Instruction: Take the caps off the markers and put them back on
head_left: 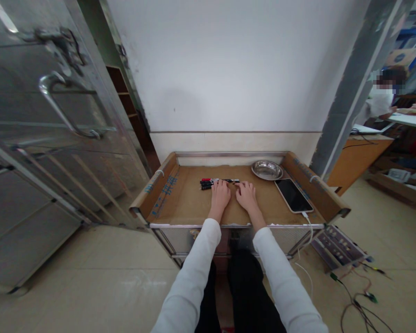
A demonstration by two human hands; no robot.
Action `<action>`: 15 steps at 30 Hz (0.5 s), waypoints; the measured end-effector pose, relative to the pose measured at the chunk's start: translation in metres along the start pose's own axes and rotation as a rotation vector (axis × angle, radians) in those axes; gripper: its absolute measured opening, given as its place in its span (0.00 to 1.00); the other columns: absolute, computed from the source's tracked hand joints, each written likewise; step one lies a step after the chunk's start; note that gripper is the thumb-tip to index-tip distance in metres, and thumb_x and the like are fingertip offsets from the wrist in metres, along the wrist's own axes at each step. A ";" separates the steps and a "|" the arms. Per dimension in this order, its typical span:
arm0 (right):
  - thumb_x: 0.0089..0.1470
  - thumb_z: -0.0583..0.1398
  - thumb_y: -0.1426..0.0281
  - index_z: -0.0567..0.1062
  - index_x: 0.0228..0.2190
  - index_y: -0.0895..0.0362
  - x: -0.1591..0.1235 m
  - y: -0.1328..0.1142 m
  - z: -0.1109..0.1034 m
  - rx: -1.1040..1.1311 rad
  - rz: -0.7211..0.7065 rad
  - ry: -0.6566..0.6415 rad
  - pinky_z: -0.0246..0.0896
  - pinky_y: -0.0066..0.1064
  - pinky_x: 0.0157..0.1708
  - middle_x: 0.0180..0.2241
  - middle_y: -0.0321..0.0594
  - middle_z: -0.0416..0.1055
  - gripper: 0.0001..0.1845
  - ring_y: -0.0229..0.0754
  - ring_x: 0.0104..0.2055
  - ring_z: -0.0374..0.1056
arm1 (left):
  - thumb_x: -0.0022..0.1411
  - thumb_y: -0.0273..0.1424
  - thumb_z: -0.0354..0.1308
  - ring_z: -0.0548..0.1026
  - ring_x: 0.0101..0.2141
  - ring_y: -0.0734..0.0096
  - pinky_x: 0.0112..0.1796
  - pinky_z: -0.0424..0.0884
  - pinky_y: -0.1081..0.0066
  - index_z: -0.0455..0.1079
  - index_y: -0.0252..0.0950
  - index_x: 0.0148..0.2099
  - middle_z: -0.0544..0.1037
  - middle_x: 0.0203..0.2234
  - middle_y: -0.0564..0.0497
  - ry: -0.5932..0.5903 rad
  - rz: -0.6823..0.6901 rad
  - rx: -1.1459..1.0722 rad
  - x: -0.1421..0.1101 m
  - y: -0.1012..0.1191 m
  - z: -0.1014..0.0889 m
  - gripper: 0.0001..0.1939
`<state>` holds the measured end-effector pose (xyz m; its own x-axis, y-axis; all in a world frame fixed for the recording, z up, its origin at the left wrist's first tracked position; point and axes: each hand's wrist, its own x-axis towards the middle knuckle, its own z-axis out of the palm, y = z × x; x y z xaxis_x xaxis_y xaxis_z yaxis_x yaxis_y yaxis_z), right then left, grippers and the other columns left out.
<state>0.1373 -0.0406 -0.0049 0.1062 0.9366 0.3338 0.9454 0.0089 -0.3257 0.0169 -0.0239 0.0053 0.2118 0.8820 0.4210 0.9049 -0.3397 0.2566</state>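
Several pens or markers point(205, 184), mostly black with one red part, lie side by side across the cardboard-lined top of a metal cart. My left hand point(221, 193) rests over their middle, its fingers bent down onto them. At their right ends is my right hand point(247, 194), its fingers curled and the thumb and index fingertips against a dark pen end. Fingers cover parts of the pens, so which one each hand grips is hard to make out.
A round steel dish point(266, 170) stands at the back right of the cart. In front of it lies a phone point(294, 196) with a white cable point(310, 226). Raised cardboard-covered sides point(159, 181) bound the top. An electrical box point(339, 249) sits on the floor; a person works far right.
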 end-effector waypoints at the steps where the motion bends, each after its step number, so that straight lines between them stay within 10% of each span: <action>1: 0.57 0.51 0.72 0.71 0.48 0.55 0.000 0.000 0.000 -0.006 -0.002 0.000 0.51 0.37 0.48 0.50 0.47 0.65 0.18 0.48 0.50 0.57 | 0.62 0.24 0.46 0.64 0.50 0.55 0.49 0.61 0.57 0.65 0.33 0.46 0.70 0.45 0.40 0.006 -0.005 -0.009 0.000 0.000 0.000 0.11; 9: 0.58 0.50 0.71 0.71 0.48 0.55 0.001 0.001 0.002 0.015 0.018 -0.005 0.50 0.38 0.49 0.49 0.47 0.65 0.18 0.48 0.50 0.57 | 0.62 0.23 0.45 0.65 0.48 0.55 0.48 0.63 0.57 0.65 0.33 0.46 0.70 0.43 0.40 0.047 -0.060 0.005 0.000 -0.001 -0.001 0.12; 15: 0.58 0.50 0.71 0.70 0.49 0.55 0.001 0.000 0.001 -0.012 0.026 0.004 0.51 0.38 0.48 0.49 0.48 0.65 0.19 0.48 0.50 0.57 | 0.63 0.23 0.41 0.66 0.46 0.52 0.45 0.63 0.54 0.64 0.31 0.45 0.70 0.42 0.36 0.234 -0.390 0.070 -0.002 -0.003 -0.001 0.13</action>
<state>0.1370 -0.0394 -0.0059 0.1316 0.9351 0.3292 0.9461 -0.0193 -0.3233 0.0131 -0.0246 0.0047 -0.2319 0.8391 0.4921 0.9248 0.0332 0.3790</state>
